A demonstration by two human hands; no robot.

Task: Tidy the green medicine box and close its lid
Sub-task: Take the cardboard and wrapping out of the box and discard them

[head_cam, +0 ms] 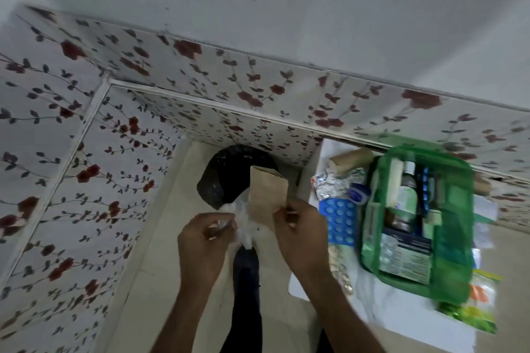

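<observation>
Both hands held up in front, over the floor and left of the tabletop [401, 312]. Left hand [205, 233] pinches crumpled clear/white plastic wrap [245, 223] between fingertips; right hand [298, 228] pinches the lower edge of a small brown paper bag [266, 195], bag upright, rising above the hands. Bag and wrap touch between the two hands. Black plastic bag [223, 175] below them on the floor, by the floral-papered wall [71, 123]. Green medicine box [456, 226] sits on the white tabletop to the right of the right hand, apart from it, not touched. Box lid not closed, contents visible: bottles, blister strips, a printed carton; details blurred. Between right hand and box, on the tabletop: blue blister pack [339, 219] near the right hand, silver foil strips [332, 183] beyond it, a small blue-lidded jar [358, 192] against the box's left side. Brown roll [350, 163] at the box's far-left corner. Papers and green-yellow packets [476, 312] stick out at the box's right and near sides.
</observation>
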